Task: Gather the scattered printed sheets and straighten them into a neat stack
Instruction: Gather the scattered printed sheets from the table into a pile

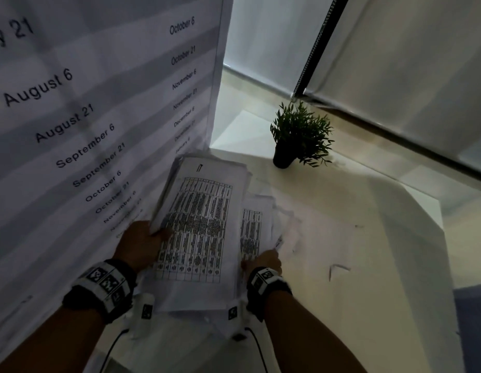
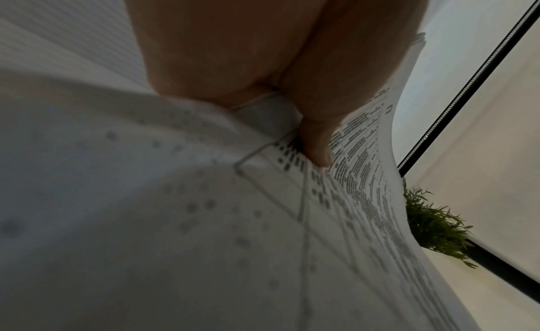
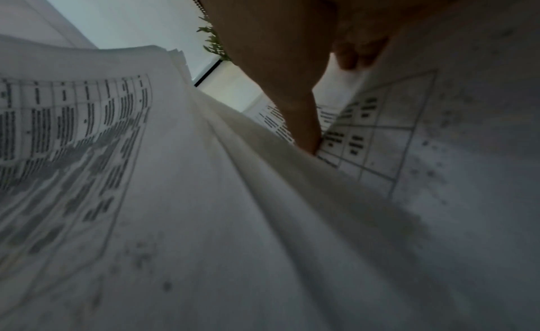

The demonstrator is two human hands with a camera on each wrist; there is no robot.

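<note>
A: Quick pass. I see the left hand [image 1: 138, 244] gripping the main stack of printed sheets [image 1: 199, 232] at its left edge, thumb on the top page, the rest of the fingers hidden under the paper. The left wrist view confirms it: the thumb [image 2: 317, 148] presses on the printed table.

B: Where's the stack?

A: Centre of the head view, over the white table [image 1: 341, 238], lifted on its left side, edges ragged and fanned. The top page shows a dense table of black text.

B: Right hand?

A: My right hand [image 1: 265, 261] is at the stack's right edge, fingers curled into a second, offset bunch of sheets [image 1: 254, 227] that sticks out to the right, lower than the main stack. In the right wrist view a finger [image 3: 304, 118] digs between the pages. I'd call it holding those loose sheets.

B: Anything else?

A: One big sheet [image 1: 99, 103] with dates on it (August 6, September 21, October 6) hangs close to the head camera on the left. A small potted plant [image 1: 298, 135] stands on the table beyond the papers, well apart. White roller blinds [image 1: 395, 63] with a bead chain behind it. Marker wristbands on both wrists
</note>
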